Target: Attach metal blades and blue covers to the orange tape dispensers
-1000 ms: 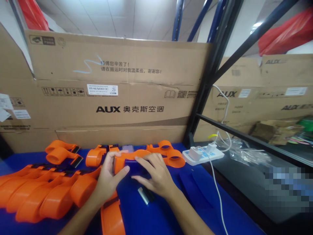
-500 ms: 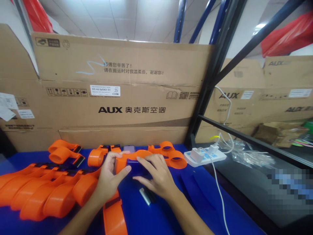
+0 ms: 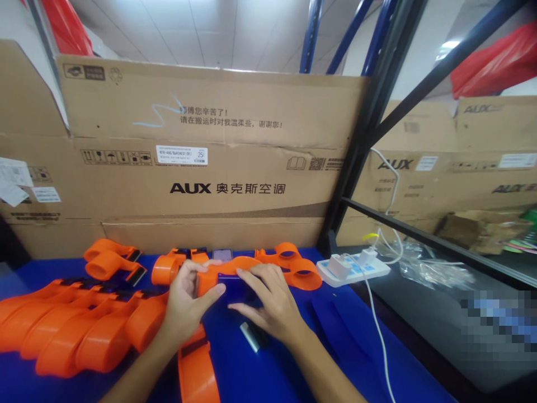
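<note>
An orange tape dispenser [image 3: 207,280] with a dark blue part is held up over the blue tabletop. My left hand [image 3: 188,299] is closed round its left end, thumb in front and fingers behind. At its right side my right hand [image 3: 268,302] has curled fingers on the upper edge of the blue part, the thumb lower down; some fingers are hidden behind. Below the hands lies a small silver cylinder [image 3: 250,337] beside a dark piece. Another orange dispenser [image 3: 199,372] lies near the front edge, partly behind my left forearm.
Several orange dispensers [image 3: 103,344] are lined up at the left, with more [image 3: 300,271] along the back. A phone-like slab [image 3: 222,255] lies behind my hands. A white power strip [image 3: 352,268] with a cable sits at right, by a black frame post [image 3: 356,162]. Cardboard [image 3: 226,207] walls the back.
Both hands keep nearly the same hold on the tape dispenser. The whole view has shifted very slightly; nothing else has visibly moved.
</note>
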A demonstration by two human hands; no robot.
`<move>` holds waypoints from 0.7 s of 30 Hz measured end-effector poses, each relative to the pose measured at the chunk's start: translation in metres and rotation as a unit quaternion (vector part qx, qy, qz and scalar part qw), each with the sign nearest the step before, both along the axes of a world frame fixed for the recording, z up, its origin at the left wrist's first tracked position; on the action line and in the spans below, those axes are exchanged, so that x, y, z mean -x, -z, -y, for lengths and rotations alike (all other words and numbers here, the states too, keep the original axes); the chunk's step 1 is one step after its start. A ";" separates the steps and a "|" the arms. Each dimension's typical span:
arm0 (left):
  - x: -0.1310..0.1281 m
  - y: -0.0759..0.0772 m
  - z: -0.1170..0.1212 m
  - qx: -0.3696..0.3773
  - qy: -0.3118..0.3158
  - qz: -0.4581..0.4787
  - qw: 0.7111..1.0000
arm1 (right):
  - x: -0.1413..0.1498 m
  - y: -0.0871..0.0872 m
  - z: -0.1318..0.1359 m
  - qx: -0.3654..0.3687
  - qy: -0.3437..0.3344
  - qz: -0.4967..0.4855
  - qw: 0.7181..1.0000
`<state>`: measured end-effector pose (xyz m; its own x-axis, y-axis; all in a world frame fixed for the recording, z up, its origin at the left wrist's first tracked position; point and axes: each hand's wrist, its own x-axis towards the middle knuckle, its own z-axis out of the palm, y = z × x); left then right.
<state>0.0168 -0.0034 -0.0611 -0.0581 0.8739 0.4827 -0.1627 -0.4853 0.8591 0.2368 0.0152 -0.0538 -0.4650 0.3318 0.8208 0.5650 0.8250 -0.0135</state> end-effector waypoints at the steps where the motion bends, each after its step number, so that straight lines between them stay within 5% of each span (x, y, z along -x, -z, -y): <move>1: 0.000 0.000 0.000 0.005 0.003 0.006 1.000 | 0.000 0.000 0.000 0.002 -0.001 -0.002 1.000; 9: -0.004 -0.003 -0.001 0.048 0.068 0.041 0.996 | -0.002 -0.004 0.004 0.060 0.003 -0.077 0.995; 16: -0.002 -0.001 -0.005 0.109 0.126 -0.002 0.986 | -0.007 -0.011 -0.006 0.292 -0.053 -0.183 0.937; 21: -0.002 -0.001 -0.006 0.142 0.075 -0.014 0.987 | -0.004 -0.013 -0.005 0.378 -0.089 -0.146 0.910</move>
